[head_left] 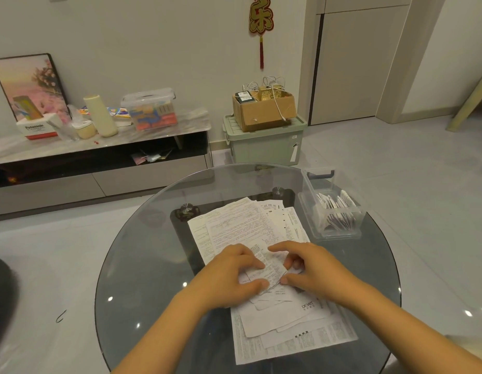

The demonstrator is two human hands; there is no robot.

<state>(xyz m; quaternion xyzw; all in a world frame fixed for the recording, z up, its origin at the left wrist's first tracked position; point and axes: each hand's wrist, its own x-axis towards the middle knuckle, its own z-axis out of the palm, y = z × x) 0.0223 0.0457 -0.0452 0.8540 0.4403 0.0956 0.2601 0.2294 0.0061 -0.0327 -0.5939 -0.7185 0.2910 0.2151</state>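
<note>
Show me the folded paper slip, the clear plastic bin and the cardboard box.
folded paper slip (272,267), head view, its printed middle.
clear plastic bin (338,235), head view, front bottom edge.
cardboard box (264,114), head view, front face.

Glossy glass table (142,265); matt creased paper leaflets (242,225); clear plastic bin (310,201).

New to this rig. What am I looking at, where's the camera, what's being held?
No machine here: a person works with bare hands. The single picture comes from a wide-angle camera worn on the head, looking forward and down. The left hand and right hand both pinch a small printed slip above a loose pile of papers on a round glass table. A clear plastic bin holding folded slips stands on the table to the right.
</note>
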